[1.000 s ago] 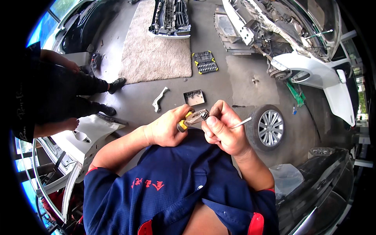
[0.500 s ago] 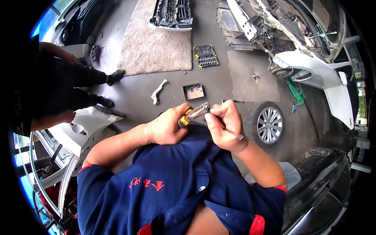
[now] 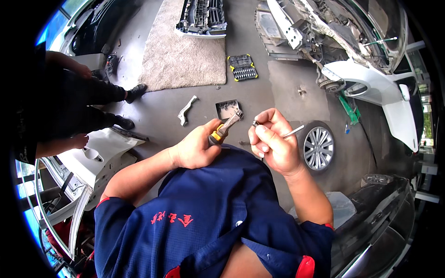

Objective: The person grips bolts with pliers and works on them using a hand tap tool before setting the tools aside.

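Observation:
In front of my navy shirt, my left hand (image 3: 199, 146) grips pliers (image 3: 229, 123) with yellow-and-black handles, their metal jaws pointing up and right. Just right of the jaws, separated from them, my right hand (image 3: 276, 141) pinches a small dark piece (image 3: 256, 123) between thumb and finger. A thin white rod (image 3: 295, 129) also sticks out from my right hand, toward the upper right. A shallow box (image 3: 226, 107) with small dark bits lies on the floor beyond the pliers.
A co-worker (image 3: 69, 102) stands at left above a white door (image 3: 83, 157). On the floor lie a socket set (image 3: 242, 67), rug (image 3: 181, 69), bumper (image 3: 200, 34), bracket (image 3: 187, 110) and wheel (image 3: 317, 146). A dismantled white car (image 3: 389, 113) fills upper right; dark panels (image 3: 380, 217) lie lower right.
The plier jaws and my right fingers were together earlier and are now apart: my right hand has moved right with the small dark piece, while the pliers' tip has risen slightly leftward.

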The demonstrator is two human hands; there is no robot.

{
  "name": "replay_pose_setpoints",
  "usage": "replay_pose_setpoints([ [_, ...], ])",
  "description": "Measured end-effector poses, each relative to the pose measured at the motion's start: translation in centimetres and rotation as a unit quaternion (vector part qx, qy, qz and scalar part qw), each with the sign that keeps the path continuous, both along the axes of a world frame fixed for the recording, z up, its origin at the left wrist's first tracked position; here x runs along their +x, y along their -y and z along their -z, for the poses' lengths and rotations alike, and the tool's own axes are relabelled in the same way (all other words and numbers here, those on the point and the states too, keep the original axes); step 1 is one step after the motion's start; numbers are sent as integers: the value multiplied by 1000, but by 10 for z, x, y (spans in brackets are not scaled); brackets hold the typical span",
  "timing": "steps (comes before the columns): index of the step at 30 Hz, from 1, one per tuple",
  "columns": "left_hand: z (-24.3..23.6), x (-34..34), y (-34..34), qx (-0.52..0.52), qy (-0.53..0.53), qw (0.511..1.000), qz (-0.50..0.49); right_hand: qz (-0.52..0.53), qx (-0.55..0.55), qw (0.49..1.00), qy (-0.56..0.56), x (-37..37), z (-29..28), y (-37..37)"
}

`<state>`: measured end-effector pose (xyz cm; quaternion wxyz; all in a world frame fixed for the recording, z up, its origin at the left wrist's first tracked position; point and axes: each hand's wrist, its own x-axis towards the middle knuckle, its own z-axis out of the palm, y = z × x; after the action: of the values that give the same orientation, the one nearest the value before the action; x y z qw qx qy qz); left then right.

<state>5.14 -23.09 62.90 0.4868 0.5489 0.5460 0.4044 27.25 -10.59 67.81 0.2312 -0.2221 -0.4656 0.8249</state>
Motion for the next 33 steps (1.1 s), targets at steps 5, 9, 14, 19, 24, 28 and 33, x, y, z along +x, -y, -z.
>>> replay_pose_setpoints([
  [5, -9, -1, -4, 23, -35, 999, 14, -58, -174, 981, -69, -12, -1, 0],
  [9, -16, -4, -3, 59, -85, 995, 7, -97, -279, 949, -109, -15, 4, 0],
  [14, -18, -14, -3, 104, -127, 986, 26, -127, -262, 944, -152, -22, 5, 12],
  [19, -6, -12, 5, 90, -84, 992, 27, 4, 234, 970, -70, -28, 15, 27],
  [24, 9, -11, 4, -33, -99, 995, 6, 18, 726, 682, 81, -32, 25, -18],
  [28, 15, -12, 10, -131, -14, 991, -11, -4, 775, 619, 128, -42, 30, -27],
  [33, 11, -12, 16, -49, -39, 998, -19, 34, 221, 973, 49, -33, 28, 6],
])
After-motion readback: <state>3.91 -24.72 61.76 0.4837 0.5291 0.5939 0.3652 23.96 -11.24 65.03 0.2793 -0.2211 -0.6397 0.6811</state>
